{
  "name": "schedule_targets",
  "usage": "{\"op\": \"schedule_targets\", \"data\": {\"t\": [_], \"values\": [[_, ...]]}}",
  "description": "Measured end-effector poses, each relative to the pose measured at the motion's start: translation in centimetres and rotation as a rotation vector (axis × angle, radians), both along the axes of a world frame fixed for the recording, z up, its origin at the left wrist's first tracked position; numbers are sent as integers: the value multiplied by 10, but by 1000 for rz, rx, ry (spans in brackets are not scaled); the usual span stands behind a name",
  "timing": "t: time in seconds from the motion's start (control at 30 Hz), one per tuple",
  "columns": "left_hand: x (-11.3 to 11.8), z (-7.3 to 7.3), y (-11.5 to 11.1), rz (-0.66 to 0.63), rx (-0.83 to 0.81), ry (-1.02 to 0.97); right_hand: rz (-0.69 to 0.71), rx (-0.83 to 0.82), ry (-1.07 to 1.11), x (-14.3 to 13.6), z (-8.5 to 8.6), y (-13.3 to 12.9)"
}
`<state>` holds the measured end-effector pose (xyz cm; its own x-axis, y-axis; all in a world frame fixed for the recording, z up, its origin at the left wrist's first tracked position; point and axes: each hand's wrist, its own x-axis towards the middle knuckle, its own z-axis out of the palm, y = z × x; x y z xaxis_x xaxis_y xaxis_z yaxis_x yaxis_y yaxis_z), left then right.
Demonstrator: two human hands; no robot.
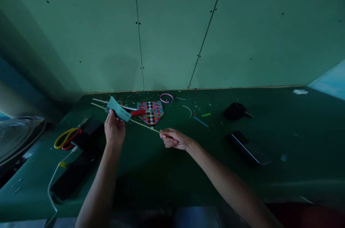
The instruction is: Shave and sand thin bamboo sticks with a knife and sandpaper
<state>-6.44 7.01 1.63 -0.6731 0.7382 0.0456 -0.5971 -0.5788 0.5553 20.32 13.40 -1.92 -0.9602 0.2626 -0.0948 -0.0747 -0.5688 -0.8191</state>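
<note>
My left hand (115,129) is closed on a folded light-blue piece of paper (118,108), pinched from below. A thin wooden stick (142,124) passes behind or through this paper; I cannot tell which. The stick's lower right end sits between the closed fingers of my right hand (174,138). Just beyond the stick lies a woven multicoloured paper piece (155,113) with a pointed lower edge. A red-handled tool (138,112), perhaps a cutter, rests on it. A pale strip (129,107) lies behind the blue paper.
At left are scissors (66,138) with yellow and red handles, a black box-like object (72,176) and a white cable (51,181). A phone (246,147) and a black pouch (234,111) lie at right. A pink paper ring (166,95) and paper scraps (201,121) are near the wall.
</note>
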Motion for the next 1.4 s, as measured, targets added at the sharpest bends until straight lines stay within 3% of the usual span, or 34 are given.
{"op": "schedule_targets", "data": {"t": [0.2,0.33,0.47,0.57,0.67,0.73,0.8,0.93,1.0,1.13,1.4], "values": [[-48,-1,-8,131,-29,-126,62,119,-47,6,7,7],[-54,1,-6,139,-25,-163,18,208,-116,17,11,18],[-7,-4,0,11,-39,-83,-46,241,-121,16,10,17],[45,-14,3,-205,-85,40,-73,237,-107,10,8,9],[70,-18,3,-240,-103,35,-107,272,-95,7,9,7],[59,-15,1,-222,-102,32,-99,349,-107,10,11,10],[29,-10,-1,-142,-91,7,-76,476,-157,18,13,16],[-40,-5,-2,153,-38,-68,-117,699,-312,43,15,38],[-54,-7,-1,165,-57,-102,-152,713,-352,54,15,48],[-43,-14,5,67,-43,-89,-227,647,-346,60,12,57],[-32,-17,5,134,-38,-4,-368,699,-406,52,9,50]]}}
